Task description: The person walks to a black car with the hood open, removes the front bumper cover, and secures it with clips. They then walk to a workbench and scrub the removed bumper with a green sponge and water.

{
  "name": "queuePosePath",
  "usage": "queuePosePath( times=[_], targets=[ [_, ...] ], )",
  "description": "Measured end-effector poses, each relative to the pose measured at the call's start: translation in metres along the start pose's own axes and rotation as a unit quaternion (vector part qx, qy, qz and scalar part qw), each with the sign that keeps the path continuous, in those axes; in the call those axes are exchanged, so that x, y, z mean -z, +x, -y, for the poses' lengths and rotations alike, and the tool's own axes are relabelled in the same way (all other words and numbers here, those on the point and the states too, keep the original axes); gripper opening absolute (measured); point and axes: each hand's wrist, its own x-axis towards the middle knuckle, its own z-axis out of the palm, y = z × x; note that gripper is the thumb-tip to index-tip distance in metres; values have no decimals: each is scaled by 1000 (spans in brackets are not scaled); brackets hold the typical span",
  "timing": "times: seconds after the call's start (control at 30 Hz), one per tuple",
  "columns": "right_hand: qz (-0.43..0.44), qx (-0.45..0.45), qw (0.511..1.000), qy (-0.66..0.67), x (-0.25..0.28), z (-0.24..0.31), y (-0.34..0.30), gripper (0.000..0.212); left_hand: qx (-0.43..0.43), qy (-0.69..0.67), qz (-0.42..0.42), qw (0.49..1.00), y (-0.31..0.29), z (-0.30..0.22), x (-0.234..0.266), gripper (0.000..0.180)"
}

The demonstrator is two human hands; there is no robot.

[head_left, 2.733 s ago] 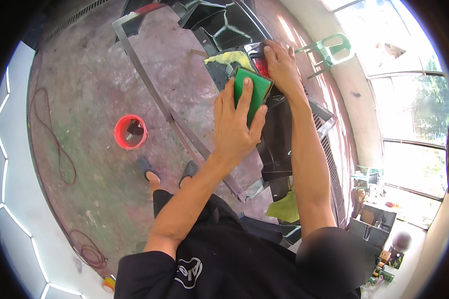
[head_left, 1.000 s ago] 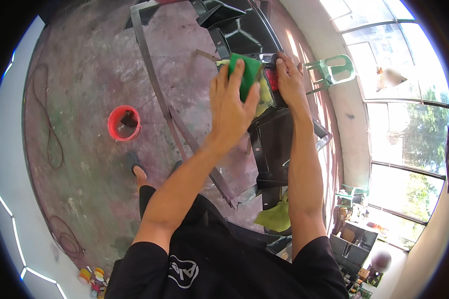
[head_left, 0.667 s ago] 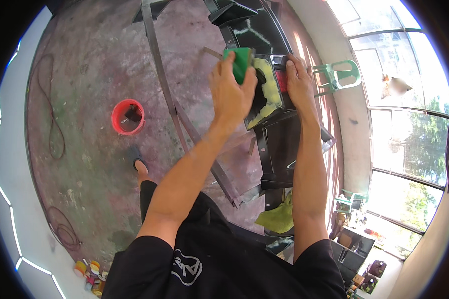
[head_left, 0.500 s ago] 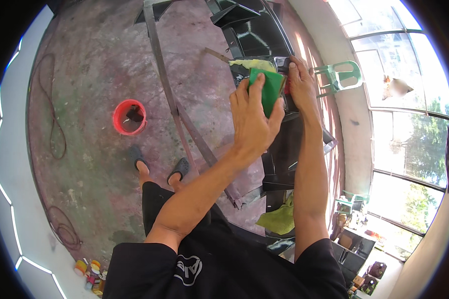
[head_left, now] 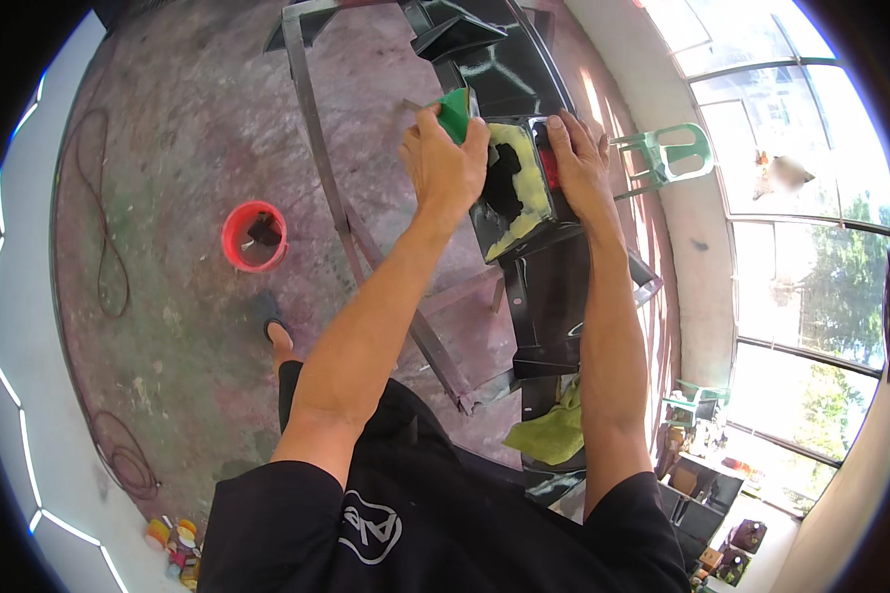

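Note:
My left hand (head_left: 445, 163) grips a green sanding pad (head_left: 454, 115), thumb on one side and fingers on the other. The pad is by the upper left corner of a black box-shaped part (head_left: 524, 237). Yellowish filler (head_left: 531, 183) with uneven edges surrounds a dark patch on that part's face. My right hand (head_left: 581, 168) is closed over the part's right side, beside a small red piece (head_left: 550, 170). Long glossy black panels, like a car bumper (head_left: 514, 74), extend behind and below it.
A metal frame (head_left: 315, 128) stands left of the panels. A red bucket (head_left: 229, 237) with dark contents sits on the floor. A yellow-green cloth (head_left: 549, 430) hangs nearer me. A green plastic stool (head_left: 663, 158) stands at the right. A hose (head_left: 104, 217) lies far left.
My left hand has moved left and away with the green sanding pad, uncovering the filler and the dark patch. My right hand still holds the part's right side, shifted slightly left.

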Motion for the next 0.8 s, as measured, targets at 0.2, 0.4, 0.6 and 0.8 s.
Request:
queuePosePath(
  times=[0.2, 0.4, 0.6, 0.8],
  targets=[
    [8, 1, 1000, -21, 2, 0, -1, 78, -128, -24, -8, 991, -49, -14, -13, 65],
    [27, 17, 999, 5, 6, 1, 2, 78, -79, 7, -12, 997, -36, -21, -9, 69],
    [7, -27, 1000, 4, 2, 11, -7, 78, -27, -27, 6, 999, 3, 5, -1, 69],
    [30, 16, 999, 3, 8, 1, 4, 79, -174, -3, -16, 985, -62, -21, -18, 64]
  ],
)
